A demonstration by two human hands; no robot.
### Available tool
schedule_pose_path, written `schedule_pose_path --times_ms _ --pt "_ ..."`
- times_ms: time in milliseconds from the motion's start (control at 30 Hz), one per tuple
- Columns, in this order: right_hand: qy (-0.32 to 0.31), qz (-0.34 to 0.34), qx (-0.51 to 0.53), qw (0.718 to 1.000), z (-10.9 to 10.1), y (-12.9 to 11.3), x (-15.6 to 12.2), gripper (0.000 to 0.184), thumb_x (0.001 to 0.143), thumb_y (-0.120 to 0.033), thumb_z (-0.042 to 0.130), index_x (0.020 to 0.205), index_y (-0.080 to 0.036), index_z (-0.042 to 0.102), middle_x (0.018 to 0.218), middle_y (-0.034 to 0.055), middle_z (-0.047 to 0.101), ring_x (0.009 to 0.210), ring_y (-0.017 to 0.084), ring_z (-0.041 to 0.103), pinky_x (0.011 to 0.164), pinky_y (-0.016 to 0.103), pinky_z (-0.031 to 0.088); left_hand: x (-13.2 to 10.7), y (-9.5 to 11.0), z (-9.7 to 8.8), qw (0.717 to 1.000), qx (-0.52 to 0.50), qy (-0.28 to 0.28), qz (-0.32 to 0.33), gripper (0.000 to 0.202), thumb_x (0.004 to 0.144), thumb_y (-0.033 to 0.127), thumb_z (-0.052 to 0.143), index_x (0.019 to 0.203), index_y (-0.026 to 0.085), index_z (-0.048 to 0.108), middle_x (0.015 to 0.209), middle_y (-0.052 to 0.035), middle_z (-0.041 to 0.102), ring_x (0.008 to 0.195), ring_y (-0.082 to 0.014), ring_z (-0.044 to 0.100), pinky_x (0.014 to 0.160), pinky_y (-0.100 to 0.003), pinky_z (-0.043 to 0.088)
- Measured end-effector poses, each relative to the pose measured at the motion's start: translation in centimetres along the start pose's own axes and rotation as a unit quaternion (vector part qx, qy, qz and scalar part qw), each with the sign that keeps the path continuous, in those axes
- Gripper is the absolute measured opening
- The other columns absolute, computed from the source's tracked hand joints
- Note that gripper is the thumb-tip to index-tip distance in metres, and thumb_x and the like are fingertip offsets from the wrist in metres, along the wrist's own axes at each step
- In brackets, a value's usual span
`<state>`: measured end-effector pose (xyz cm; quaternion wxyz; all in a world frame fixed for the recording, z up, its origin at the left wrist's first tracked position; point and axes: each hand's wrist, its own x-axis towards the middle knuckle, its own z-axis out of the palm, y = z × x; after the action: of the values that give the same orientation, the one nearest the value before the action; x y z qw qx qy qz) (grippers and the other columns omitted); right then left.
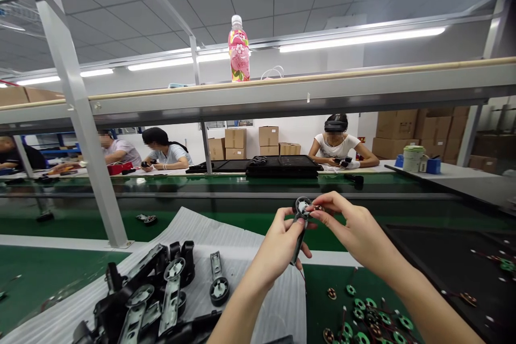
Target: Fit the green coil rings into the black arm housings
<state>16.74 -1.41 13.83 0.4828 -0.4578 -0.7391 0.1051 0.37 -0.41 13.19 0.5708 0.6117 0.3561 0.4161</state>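
My left hand [280, 242] is closed around a dark plastic housing [298, 244], its ring-shaped end [303, 206] turned upward. Between the thumb and fingertips of my right hand [352, 223] is a small copper-coloured round part [318, 208], held right beside that ring. Whether it touches the ring, I cannot tell. A thin red wire hangs below my left hand. Similar housings [171, 295] lie piled on the white foam sheet [250, 274], with a single housing [219, 282] apart from them. Several green round parts with wires [371, 312] lie below my right arm.
A black tray [427, 247] with wired round parts is at the right. Past my hands runs a green conveyor belt [226, 185], holding a loose part [145, 219]. A metal post [80, 107] and overhead shelf [282, 91] frame the bench; several co-workers [342, 145] sit opposite.
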Motion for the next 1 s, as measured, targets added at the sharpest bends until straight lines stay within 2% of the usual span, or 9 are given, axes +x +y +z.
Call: schedule_pose_path --times_ms 233,333,400,533,633,700,800,900,1000 --pt "-0.042 -0.013 -0.017 0.999 0.0 0.0 0.0 0.015 0.091 -0.037 0.048 0.097 -0.028 0.058 0.097 0.0028 0.07 0.091 0.021 0.065 0.073 0.031 0.05 0.7 -0.6 -0.7 0.997 0.066 0.016 0.036 0.02 0.089 0.028 0.04 0.107 0.021 0.04 0.098 -0.0044 0.062 0.041 -0.0038 0.051 0.031 -0.013 0.033" --pt "-0.03 0.0 0.002 1.0 0.2 0.3 0.1 0.018 0.09 -0.036 0.049 0.106 -0.029 0.054 0.102 0.0032 0.069 0.096 0.021 0.064 0.074 0.03 0.049 0.6 -0.5 -0.8 0.996 0.068 0.03 0.044 0.02 0.086 0.024 0.039 0.106 0.021 0.042 0.092 -0.0017 0.061 0.041 -0.003 0.047 0.031 -0.013 0.032" --pt "-0.01 0.004 -0.008 1.0 0.2 0.5 0.1 0.018 0.089 -0.037 0.051 0.106 -0.029 0.054 0.101 0.0029 0.069 0.095 0.021 0.064 0.069 0.029 0.049 0.5 -0.3 -0.8 0.997 0.064 0.031 0.044 0.02 0.085 0.022 0.038 0.104 0.021 0.043 0.087 -0.0001 0.061 0.039 -0.0025 0.043 0.03 -0.013 0.03" --pt "0.016 -0.008 -0.051 0.999 0.2 0.7 0.2 0.016 0.087 -0.04 0.054 0.093 -0.028 0.062 0.084 0.0014 0.066 0.073 0.019 0.059 0.057 0.027 0.042 0.2 -0.2 -0.8 0.998 0.057 0.024 0.028 0.02 0.082 0.02 0.036 0.101 0.021 0.044 0.082 0.0015 0.059 0.037 -0.0022 0.038 0.029 -0.013 0.026" --pt "0.006 0.012 -0.011 1.0 0.1 0.9 0.2 0.019 0.085 -0.043 0.057 0.09 -0.026 0.064 0.068 -0.0006 0.061 0.061 0.016 0.053 0.053 0.027 0.04 0.2 0.0 -0.8 0.998 0.054 0.026 0.034 0.022 0.081 0.019 0.036 0.101 0.02 0.044 0.083 0.0009 0.06 0.039 -0.0028 0.039 0.029 -0.013 0.026" --pt "-0.014 0.028 0.048 0.998 0.1 0.9 0.2 0.022 0.083 -0.045 0.059 0.089 -0.025 0.064 0.07 -0.0003 0.062 0.064 0.017 0.055 0.056 0.027 0.042 0.2 0.0 -0.8 0.997 0.064 0.027 0.044 0.022 0.081 0.02 0.036 0.101 0.02 0.045 0.084 0.0003 0.061 0.04 -0.0033 0.039 0.03 -0.014 0.027" --pt "-0.028 0.048 0.114 0.992 0.3 0.9 0.2 0.024 0.081 -0.044 0.062 0.095 -0.025 0.062 0.084 0.0025 0.068 0.078 0.02 0.062 0.067 0.029 0.047 0.2 0.0 -0.8 0.993 0.094 0.035 0.06 0.022 0.084 0.022 0.034 0.102 0.02 0.046 0.084 -0.0002 0.062 0.042 -0.0039 0.041 0.032 -0.014 0.028" --pt "-0.004 0.067 0.105 0.992 0.5 0.9 0.2 0.028 0.079 -0.042 0.063 0.101 -0.025 0.06 0.09 0.0045 0.071 0.084 0.023 0.064 0.07 0.032 0.048 0.1 -0.1 -0.9 0.989 0.129 0.033 0.064 0.025 0.085 0.022 0.033 0.106 0.02 0.047 0.083 -0.0004 0.063 0.042 -0.0046 0.044 0.035 -0.016 0.03" --pt "0.011 0.058 0.066 0.996 0.7 1.0 0.2 0.023 0.079 -0.043 0.062 0.093 -0.025 0.063 0.09 0.0041 0.07 0.084 0.023 0.063 0.07 0.032 0.047 -0.1 -0.2 -0.9 0.986 0.153 0.024 0.063 0.029 0.086 0.021 0.033 0.11 0.021 0.047 0.081 0.0003 0.065 0.042 -0.005 0.045 0.039 -0.017 0.034"
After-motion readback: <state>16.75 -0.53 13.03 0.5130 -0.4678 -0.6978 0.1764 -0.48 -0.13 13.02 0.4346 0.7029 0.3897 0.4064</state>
